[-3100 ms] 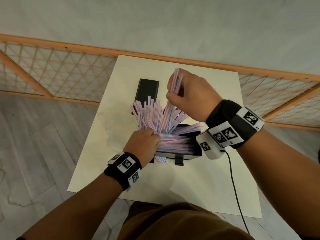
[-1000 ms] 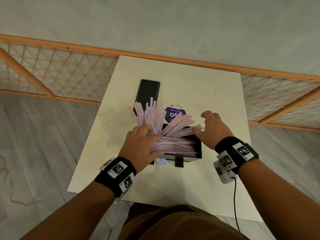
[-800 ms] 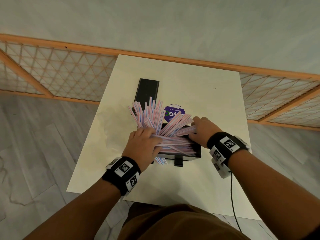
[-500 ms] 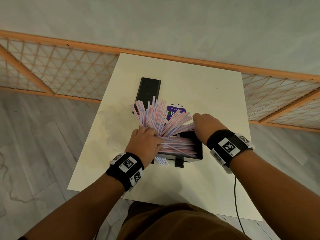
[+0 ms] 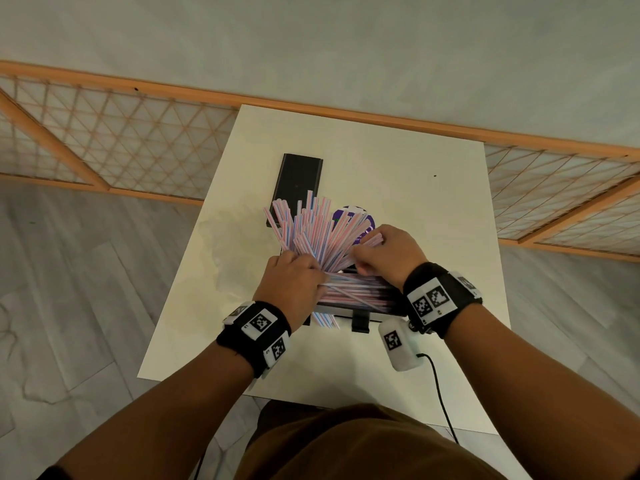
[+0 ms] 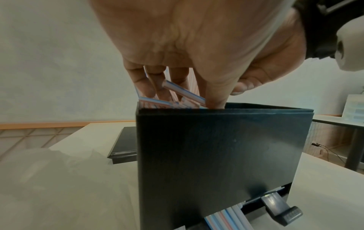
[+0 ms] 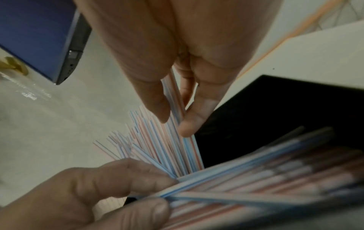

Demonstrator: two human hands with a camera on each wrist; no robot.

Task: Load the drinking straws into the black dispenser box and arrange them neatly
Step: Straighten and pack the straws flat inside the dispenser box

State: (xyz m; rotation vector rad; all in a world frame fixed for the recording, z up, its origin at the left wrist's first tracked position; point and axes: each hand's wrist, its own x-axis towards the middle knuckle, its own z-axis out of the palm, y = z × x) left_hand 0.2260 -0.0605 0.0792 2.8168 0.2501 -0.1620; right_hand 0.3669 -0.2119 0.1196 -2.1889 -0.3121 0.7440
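Note:
The black dispenser box [image 5: 360, 308] stands near the table's front, its top uncovered. Pink-and-blue striped straws [image 5: 313, 233] fan up and away from its left end, and more straws [image 5: 360, 292] lie flat inside. My left hand [image 5: 311, 268] is at the box's left end, fingers curled round the base of the fan [image 6: 183, 91]. From the right, my right hand [image 5: 363, 258] reaches into the fan. In the right wrist view its thumb and fingers [image 7: 197, 121] pinch a few leaning straws [image 7: 175, 99]. Several straw ends [image 6: 222, 217] stick out of the bottom slot.
The box's black lid [image 5: 298, 185] lies flat behind the straws. A round purple pack [image 5: 349, 216] sits partly hidden under the fan. The small white table [image 5: 433, 209] ends close to the front and sides. A wooden lattice rail [image 5: 114, 147] runs behind. A cable [image 5: 440, 393] hangs off my right wrist.
My right hand dropped from high with a bunch of straws, opened beside the box, then moved left into the fan and now pinches a few straws. My left hand stayed put.

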